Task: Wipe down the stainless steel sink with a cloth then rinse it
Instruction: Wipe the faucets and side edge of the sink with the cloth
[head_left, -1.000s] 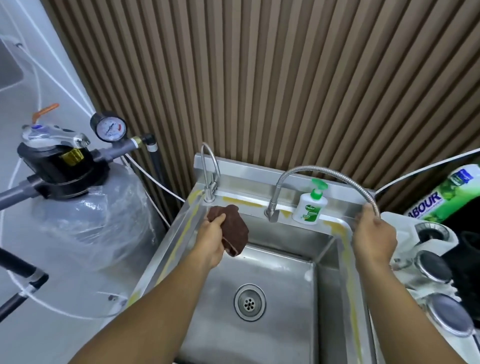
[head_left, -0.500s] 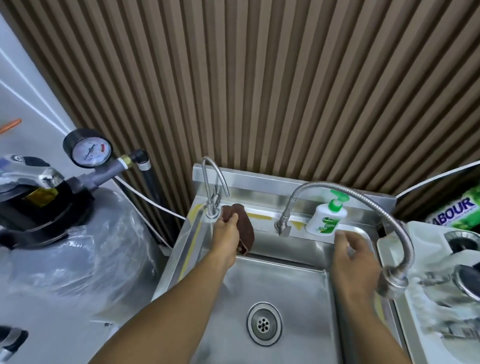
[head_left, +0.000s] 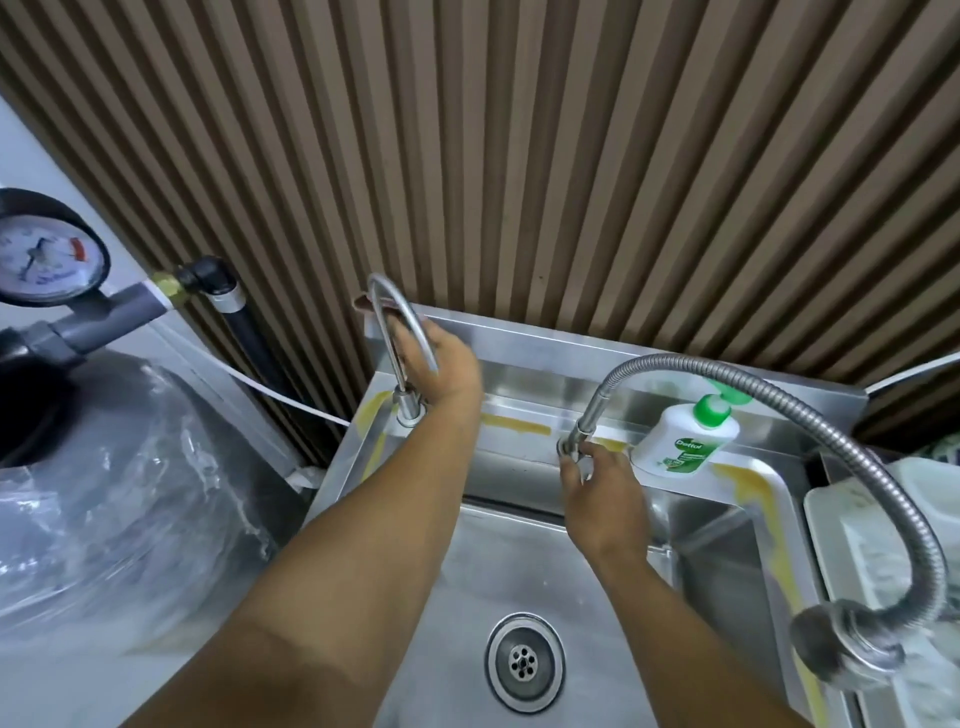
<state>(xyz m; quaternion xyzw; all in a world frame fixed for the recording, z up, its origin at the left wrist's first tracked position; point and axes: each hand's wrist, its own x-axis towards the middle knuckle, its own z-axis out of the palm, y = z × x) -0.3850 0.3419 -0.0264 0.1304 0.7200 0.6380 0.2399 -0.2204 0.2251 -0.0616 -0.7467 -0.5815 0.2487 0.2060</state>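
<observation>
The stainless steel sink (head_left: 519, 566) fills the lower middle, with its drain (head_left: 524, 662) near the bottom. My left hand (head_left: 447, 369) reaches behind the small gooseneck tap (head_left: 402, 317) against the backsplash. It holds the brown cloth (head_left: 362, 302), of which only a corner shows past my fingers. My right hand (head_left: 597, 488) pinches the valve handle (head_left: 571, 449) at the base of the flexible hose faucet (head_left: 779, 395). The faucet's spray head (head_left: 852, 649) hangs over the sink's right rim.
A white and green soap bottle (head_left: 685, 441) stands on the back ledge beside my right hand. A plastic-wrapped tank (head_left: 130, 493) with a pressure gauge (head_left: 47, 254) stands left of the sink. A white appliance (head_left: 862, 525) sits on the right. A slatted brown wall rises behind.
My left hand moved up with the cloth from the basin's back wall to the backsplash behind the small tap. My right hand let go of the hose and moved left to the faucet's base.
</observation>
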